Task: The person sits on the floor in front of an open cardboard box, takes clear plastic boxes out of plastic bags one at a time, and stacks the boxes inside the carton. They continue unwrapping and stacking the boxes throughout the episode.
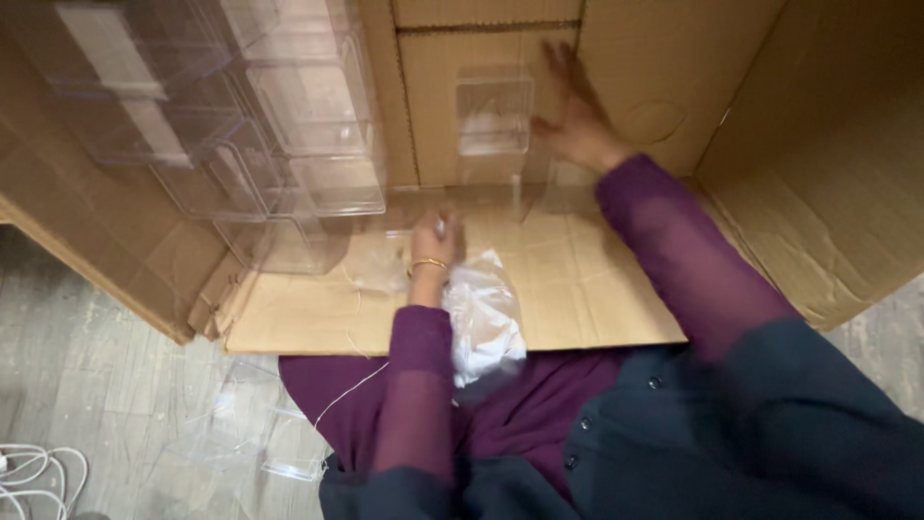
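Kneeling at the mouth of a big cardboard box [597, 279] laid on its side, the person leans in over its flattened lower flap. The box fills most of the view, its back wall and side flaps standing open around the arms. Stacked against the box's left inner side is a cluster of clear plastic containers [289, 125], nested and tilted, hard to count because they are see-through. One more clear plastic container [493, 116] stands apart against the back wall, upright, near the middle.

The right hand [570, 114] is stretched out to that single container, fingers spread wide and open, just beside its right edge; the hand is blurred, so whether it touches the plastic I cannot tell. The left hand [435, 241] rests low on the cardboard floor, curled closed, and seems to pinch something small and pale that is too blurred to name. A gold bangle [429, 263] circles that wrist. Just beside the left forearm lies a crumpled clear plastic bag [486, 313]. Outside the box, on the grey floor at the lower left, lie more clear plastic pieces [245, 424] and a coil of white cable [34, 472].
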Demonstrator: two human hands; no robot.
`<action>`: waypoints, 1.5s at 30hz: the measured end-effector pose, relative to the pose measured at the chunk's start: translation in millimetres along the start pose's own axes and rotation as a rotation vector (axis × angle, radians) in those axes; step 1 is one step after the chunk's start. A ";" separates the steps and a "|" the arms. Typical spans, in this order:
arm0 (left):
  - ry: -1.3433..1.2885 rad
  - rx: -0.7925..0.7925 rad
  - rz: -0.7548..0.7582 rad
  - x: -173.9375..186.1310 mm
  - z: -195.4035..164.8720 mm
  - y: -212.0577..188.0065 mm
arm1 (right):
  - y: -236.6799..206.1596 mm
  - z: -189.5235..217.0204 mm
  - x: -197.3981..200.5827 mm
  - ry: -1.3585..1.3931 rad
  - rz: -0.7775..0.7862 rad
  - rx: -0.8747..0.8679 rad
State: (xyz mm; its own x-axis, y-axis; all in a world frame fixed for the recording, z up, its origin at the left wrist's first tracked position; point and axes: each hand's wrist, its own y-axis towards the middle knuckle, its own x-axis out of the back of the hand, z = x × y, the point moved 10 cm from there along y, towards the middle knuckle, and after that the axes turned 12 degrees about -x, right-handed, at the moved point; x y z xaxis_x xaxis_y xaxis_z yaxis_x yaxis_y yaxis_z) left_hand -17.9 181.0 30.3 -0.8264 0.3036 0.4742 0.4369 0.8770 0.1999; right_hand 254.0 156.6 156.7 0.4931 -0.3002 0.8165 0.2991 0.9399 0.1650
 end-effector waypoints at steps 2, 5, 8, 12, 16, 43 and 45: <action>-0.103 -0.081 0.014 -19.9 23.8 -6.5 | 16.0 18.0 -21.6 -0.135 0.061 0.000; -0.077 -0.223 -0.035 -21.1 39.7 -10.3 | 22.2 27.5 -29.2 -0.038 0.114 -0.077; -0.154 -0.128 -0.044 -17.6 61.0 -1.5 | 10.3 32.3 -0.5 0.007 0.127 -0.145; -0.018 0.007 0.016 -22.6 77.5 5.5 | -54.9 25.8 79.7 0.156 0.063 -0.193; 0.153 0.038 0.080 -35.7 81.0 15.9 | -120.7 -38.0 66.5 -0.153 0.255 -0.742; -0.568 -0.048 -0.065 3.7 53.3 8.7 | -78.4 62.5 -14.4 0.603 0.352 -0.005; -0.787 0.273 0.053 14.3 60.9 -32.5 | -99.3 42.3 -19.9 0.863 0.290 -0.293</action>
State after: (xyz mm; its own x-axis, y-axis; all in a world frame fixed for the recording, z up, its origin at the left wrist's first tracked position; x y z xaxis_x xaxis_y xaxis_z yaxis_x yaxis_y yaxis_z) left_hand -65.6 179.5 -21.6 -0.8580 0.4299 -0.2811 0.4647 0.8828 -0.0684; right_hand 180.0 76.1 147.5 0.9774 -0.1888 0.0951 0.2057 0.9534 -0.2207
